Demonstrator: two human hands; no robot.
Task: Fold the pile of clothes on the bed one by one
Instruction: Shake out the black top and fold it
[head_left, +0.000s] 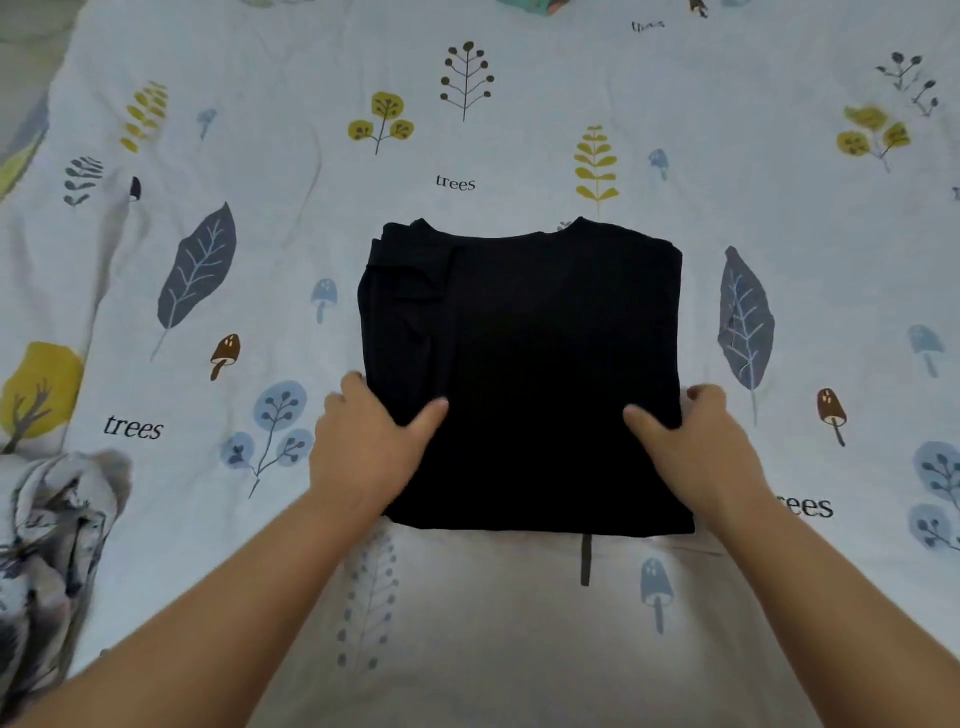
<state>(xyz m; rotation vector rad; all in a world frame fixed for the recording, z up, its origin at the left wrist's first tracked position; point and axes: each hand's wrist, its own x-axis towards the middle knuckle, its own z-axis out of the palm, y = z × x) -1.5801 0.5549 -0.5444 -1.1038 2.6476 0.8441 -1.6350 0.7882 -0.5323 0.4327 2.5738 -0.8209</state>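
The black shirt (524, 374) lies folded into a near-square block in the middle of the bed (467, 156), its neckline on the far edge and its near edge towards the person. The left hand (371, 441) grasps the shirt's near-left side, thumb laid on top and fingers tucked round the edge; the right hand (691, 441) grasps the near-right side the same way. Both hands sit at about the same depth, so neither is nearer. The block looks only slightly longer from near to far than across, and it lies straight ahead of the hands. I judge the next move is to lift or shift the folded block as one piece, which needs both sides raised evenly. To the shirt's near-left, a crumpled grey-and-white patterned garment (52, 545) waits at the bed's edge. No containers are in view.
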